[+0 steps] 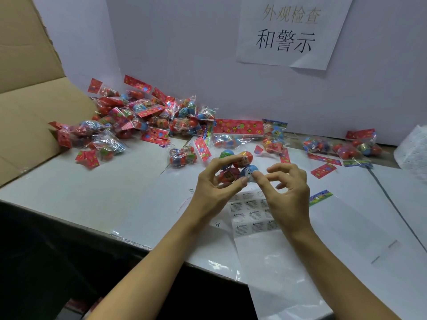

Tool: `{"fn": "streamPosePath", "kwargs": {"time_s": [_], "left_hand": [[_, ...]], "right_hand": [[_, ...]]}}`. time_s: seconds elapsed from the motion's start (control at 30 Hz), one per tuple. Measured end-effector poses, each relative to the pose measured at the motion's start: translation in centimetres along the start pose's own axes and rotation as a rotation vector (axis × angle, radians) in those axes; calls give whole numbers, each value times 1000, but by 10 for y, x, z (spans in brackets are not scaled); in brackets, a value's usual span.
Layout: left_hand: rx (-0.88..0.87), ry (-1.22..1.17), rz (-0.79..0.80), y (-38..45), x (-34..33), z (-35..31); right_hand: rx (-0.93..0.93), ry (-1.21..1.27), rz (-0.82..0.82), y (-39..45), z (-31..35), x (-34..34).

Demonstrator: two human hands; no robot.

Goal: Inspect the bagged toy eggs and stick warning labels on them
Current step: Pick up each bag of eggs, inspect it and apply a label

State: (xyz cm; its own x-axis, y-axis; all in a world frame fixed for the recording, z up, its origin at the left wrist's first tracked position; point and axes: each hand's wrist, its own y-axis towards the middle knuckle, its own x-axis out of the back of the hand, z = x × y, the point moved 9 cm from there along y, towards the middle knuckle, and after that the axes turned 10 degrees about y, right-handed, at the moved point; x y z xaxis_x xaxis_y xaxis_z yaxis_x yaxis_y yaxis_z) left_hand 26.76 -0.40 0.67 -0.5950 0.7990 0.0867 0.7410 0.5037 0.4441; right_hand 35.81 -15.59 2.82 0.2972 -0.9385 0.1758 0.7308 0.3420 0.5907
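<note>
Now left hand (217, 183) around egg bag (235, 166)

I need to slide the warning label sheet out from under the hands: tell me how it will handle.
The warning label sheet looks thin and flat, so probably floppy and light. Its glossy backing on the white table suggests it slides easily. The right hand hovers over its corner, so it may snag there.

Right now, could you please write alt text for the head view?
A left hand grips a clear bag of colourful toy eggs while the right hand presses a white warning label onto it. A sheet of warning labels lies below; more bagged eggs are piled behind.
</note>
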Motion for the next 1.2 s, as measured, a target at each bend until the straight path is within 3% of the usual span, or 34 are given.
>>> {"fn": "streamPosePath", "kwargs": {"time_s": [0.17,0.27,0.6,0.97,1.2], "left_hand": [[33,-18,8,1,0,1],[58,-37,12,2,0,3],[42,-108,16,1,-1,1],[100,-202,32,2,-2,5],[168,-157,28,1,-3,14]], "right_hand": [[86,-179,-122,1,3,9],[106,-123,-158,3,6,15],[-183,119,161,-3,-16,-16],[-89,110,187,-1,-6,-20],[-218,150,143,-4,-24,-17]]}}
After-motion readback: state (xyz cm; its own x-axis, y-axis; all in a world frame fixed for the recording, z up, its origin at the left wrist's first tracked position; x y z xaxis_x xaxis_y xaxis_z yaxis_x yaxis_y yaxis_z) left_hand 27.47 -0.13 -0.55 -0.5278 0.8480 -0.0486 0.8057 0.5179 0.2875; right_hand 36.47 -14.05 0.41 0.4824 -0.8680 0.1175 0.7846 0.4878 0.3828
